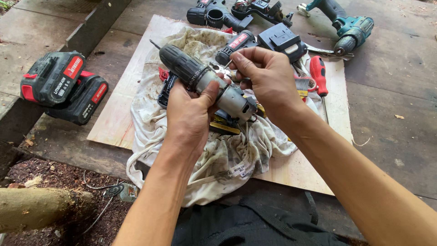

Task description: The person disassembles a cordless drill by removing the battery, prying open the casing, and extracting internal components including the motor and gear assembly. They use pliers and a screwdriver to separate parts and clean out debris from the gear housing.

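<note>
The left hand (pixel 191 114) covers the middle of the grey drill part (pixel 207 82). A yellow tool (pixel 225 127) hides under it. At the top edge, the black tool parts (pixel 218 13) are cut off. The teal drill (pixel 346 27), upper right, loses its handle there.

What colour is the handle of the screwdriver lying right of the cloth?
Red; the screwdriver handle shows clearly in the head view.

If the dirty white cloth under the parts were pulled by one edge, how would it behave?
The cloth looks floppy: it lies crumpled in folds on the plywood board. It would probably drag the parts resting on it, such as the red-handled screwdriver, rather than slide free.
</note>
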